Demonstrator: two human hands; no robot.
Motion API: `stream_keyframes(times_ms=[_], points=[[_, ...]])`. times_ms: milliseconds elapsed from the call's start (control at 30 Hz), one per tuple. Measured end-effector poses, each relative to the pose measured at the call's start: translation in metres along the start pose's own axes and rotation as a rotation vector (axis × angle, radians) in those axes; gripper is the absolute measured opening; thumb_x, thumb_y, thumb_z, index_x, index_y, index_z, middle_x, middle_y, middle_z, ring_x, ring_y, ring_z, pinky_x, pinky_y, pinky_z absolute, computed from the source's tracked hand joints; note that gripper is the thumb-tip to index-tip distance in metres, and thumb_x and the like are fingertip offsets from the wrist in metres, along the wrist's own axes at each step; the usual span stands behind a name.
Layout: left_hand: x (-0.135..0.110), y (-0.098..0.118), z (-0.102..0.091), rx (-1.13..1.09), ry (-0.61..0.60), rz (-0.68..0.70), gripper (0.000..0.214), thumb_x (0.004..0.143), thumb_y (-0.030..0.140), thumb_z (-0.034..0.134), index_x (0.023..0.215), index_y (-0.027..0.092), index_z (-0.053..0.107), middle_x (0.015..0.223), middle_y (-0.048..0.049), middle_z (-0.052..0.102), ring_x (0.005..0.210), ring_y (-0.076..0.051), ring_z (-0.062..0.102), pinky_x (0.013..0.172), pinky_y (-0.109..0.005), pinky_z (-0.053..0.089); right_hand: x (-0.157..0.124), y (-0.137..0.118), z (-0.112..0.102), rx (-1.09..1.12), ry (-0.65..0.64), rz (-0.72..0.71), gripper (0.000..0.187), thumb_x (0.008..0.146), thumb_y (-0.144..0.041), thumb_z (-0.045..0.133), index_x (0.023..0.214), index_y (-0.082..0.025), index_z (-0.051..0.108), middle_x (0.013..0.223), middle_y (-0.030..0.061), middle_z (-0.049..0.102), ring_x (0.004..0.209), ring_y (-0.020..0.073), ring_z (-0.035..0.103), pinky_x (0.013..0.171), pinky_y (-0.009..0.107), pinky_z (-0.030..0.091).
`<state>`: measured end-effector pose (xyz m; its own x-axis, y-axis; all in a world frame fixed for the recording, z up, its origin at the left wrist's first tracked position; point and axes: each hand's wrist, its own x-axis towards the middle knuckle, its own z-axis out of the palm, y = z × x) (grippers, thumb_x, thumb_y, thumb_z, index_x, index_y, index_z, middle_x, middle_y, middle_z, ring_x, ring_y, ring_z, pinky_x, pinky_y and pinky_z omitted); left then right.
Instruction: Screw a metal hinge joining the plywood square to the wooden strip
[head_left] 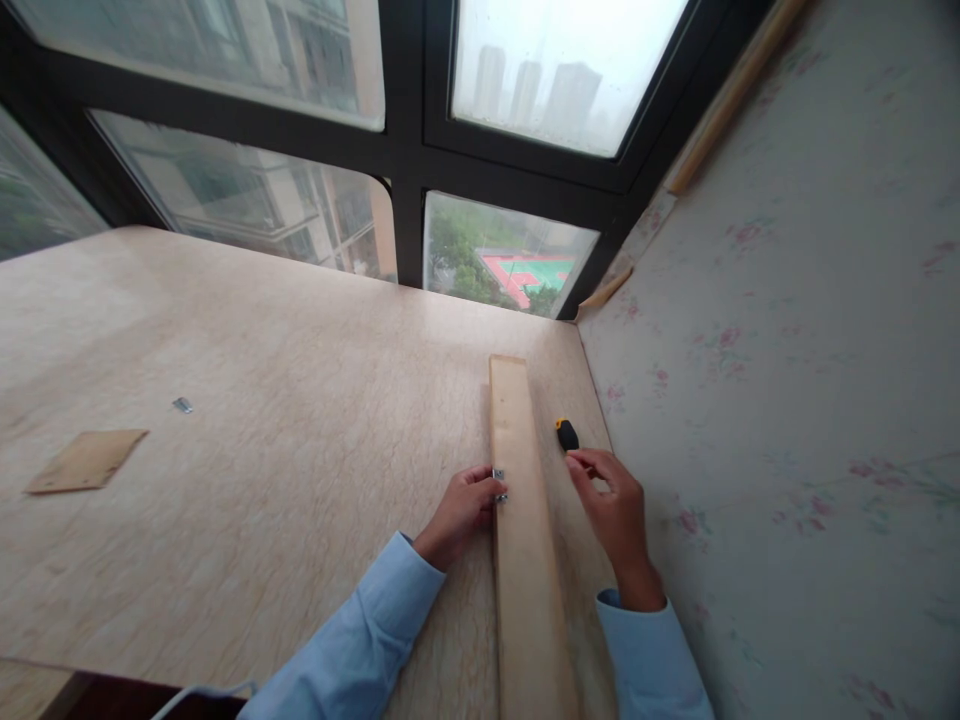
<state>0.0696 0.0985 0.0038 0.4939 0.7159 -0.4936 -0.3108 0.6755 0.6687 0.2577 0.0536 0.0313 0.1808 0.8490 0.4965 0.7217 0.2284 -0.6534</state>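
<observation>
A long pale wooden board (pixel 521 560) lies lengthwise in front of me. My left hand (pixel 469 508) is at its left edge, thumb and fingers closed on a small metal bracket (pixel 499 473) pressed against the board. The thumb covers the bracket's middle, so only its ends show. On the board's other side, my right hand (pixel 611 500) has thumb and index fingertip pinched together; whatever is between them is too small to make out. Just beyond those fingertips is a short screwdriver (pixel 568 435) with a black and yellow handle, its shaft not visible.
A brown flat piece (pixel 88 461) and a small metal piece (pixel 182 405) lie on the marbled surface (pixel 300 420) to the left. Dark-framed windows (pixel 409 200) stand behind. A flowered wall (pixel 787 400) rises close on the right. A white cable (pixel 202 692) shows at the lower left.
</observation>
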Motion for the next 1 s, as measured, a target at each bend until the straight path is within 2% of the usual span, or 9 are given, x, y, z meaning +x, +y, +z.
stream_keyframes(times_ms=[133,233,333,400,500,633,767,900,1000], points=[[0.001,-0.002,-0.002,0.000,-0.004,-0.008,0.040,0.059,0.021,0.072,0.097,0.009,0.071,0.083,-0.0097,0.073,0.061,-0.015,0.065,0.058,-0.025,0.050,0.000,0.033,-0.010,-0.206,0.085,0.289,0.037,0.085,-0.045,0.057,0.101,-0.015,0.070,0.096,0.0130,0.069,0.077,0.0227,0.064,0.065,0.035,0.053],[0.002,-0.002,-0.004,-0.004,0.002,-0.011,0.041,0.059,0.020,0.073,0.099,0.009,0.071,0.084,-0.0101,0.073,0.062,-0.015,0.065,0.057,-0.025,0.050,-0.003,0.051,-0.008,-0.295,-0.053,0.418,0.046,0.080,-0.049,0.058,0.105,-0.012,0.069,0.096,0.0145,0.070,0.077,0.0243,0.064,0.071,0.038,0.051],[0.002,-0.002,-0.004,0.005,0.010,-0.013,0.042,0.060,0.019,0.073,0.100,0.008,0.070,0.084,-0.0102,0.073,0.061,-0.015,0.066,0.057,-0.025,0.051,-0.004,0.055,-0.003,-0.294,-0.183,0.474,0.038,0.080,-0.044,0.057,0.098,-0.013,0.071,0.091,0.0124,0.072,0.078,0.0246,0.065,0.070,0.035,0.048],[0.001,-0.001,-0.004,0.009,0.010,-0.012,0.041,0.061,0.019,0.073,0.100,0.008,0.070,0.084,-0.0104,0.073,0.061,-0.015,0.066,0.057,-0.025,0.052,-0.002,0.054,-0.002,-0.271,-0.189,0.509,0.031,0.079,-0.041,0.058,0.090,-0.016,0.072,0.086,0.0100,0.073,0.076,0.0242,0.065,0.068,0.033,0.046],[0.002,0.000,-0.003,0.004,0.001,-0.007,0.040,0.062,0.019,0.073,0.100,0.008,0.070,0.085,-0.0107,0.073,0.060,-0.015,0.066,0.057,-0.025,0.052,0.002,0.047,-0.003,-0.097,-0.085,0.599,0.026,0.073,-0.041,0.064,0.079,-0.017,0.073,0.073,0.0054,0.071,0.067,0.0215,0.063,0.060,0.030,0.044],[0.002,-0.001,-0.004,-0.004,0.000,-0.006,0.038,0.062,0.018,0.074,0.099,0.008,0.070,0.085,-0.0110,0.074,0.060,-0.015,0.066,0.056,-0.024,0.052,0.010,0.028,-0.007,0.557,0.087,0.735,0.030,0.067,-0.045,0.075,0.075,-0.017,0.071,0.063,0.0004,0.064,0.052,0.0129,0.053,0.048,0.025,0.039],[0.002,-0.001,-0.004,-0.017,-0.002,-0.004,0.037,0.062,0.017,0.074,0.097,0.009,0.070,0.085,-0.0115,0.074,0.061,-0.015,0.066,0.057,-0.025,0.052,0.014,0.000,-0.009,1.036,0.127,0.609,0.031,0.070,-0.041,0.079,0.094,-0.022,0.073,0.087,0.0021,0.072,0.068,0.0119,0.062,0.060,0.025,0.051],[0.001,0.000,-0.003,-0.014,-0.018,-0.002,0.041,0.061,0.018,0.075,0.100,0.009,0.070,0.087,-0.0120,0.074,0.061,-0.016,0.066,0.059,-0.027,0.053,0.007,-0.025,-0.007,1.079,0.044,0.454,0.032,0.075,-0.035,0.079,0.105,-0.027,0.073,0.100,0.0037,0.075,0.079,0.0166,0.070,0.080,0.036,0.057],[0.001,0.000,-0.002,-0.007,-0.034,0.006,0.043,0.060,0.019,0.076,0.101,0.009,0.070,0.087,-0.0112,0.073,0.062,-0.016,0.066,0.060,-0.027,0.053,-0.003,-0.038,-0.007,1.024,0.025,0.335,0.029,0.080,-0.032,0.075,0.109,-0.026,0.072,0.104,0.0062,0.075,0.084,0.0220,0.072,0.084,0.045,0.058]])
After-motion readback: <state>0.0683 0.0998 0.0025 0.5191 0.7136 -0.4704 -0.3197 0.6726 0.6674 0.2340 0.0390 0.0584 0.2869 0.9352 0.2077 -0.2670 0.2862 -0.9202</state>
